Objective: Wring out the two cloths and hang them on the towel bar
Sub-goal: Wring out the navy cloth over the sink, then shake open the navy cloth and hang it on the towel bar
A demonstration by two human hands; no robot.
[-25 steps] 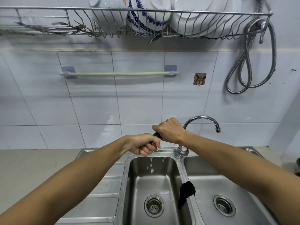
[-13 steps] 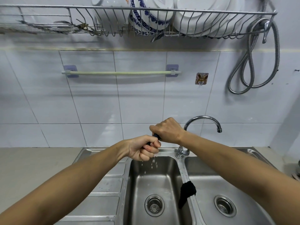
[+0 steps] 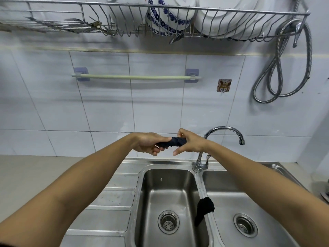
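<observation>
A dark twisted cloth stretches level between my two hands, above the back edge of the sink. My left hand is closed around its left end. My right hand pinches its right end with thumb and upper fingers, the other fingers spread loose. A second dark cloth hangs draped over the divider between the two basins. The pale green towel bar is mounted on the tiled wall above, with nothing on it.
A steel double sink lies below, with a curved tap just right of my right hand. A wire dish rack with plates hangs overhead. A coiled metal hose hangs on the wall at right.
My hands have risen and pulled apart, exposing the twisted cloth between them. My right hand has loosened from a fist into a pinch. The dripping into the left basin has stopped.
</observation>
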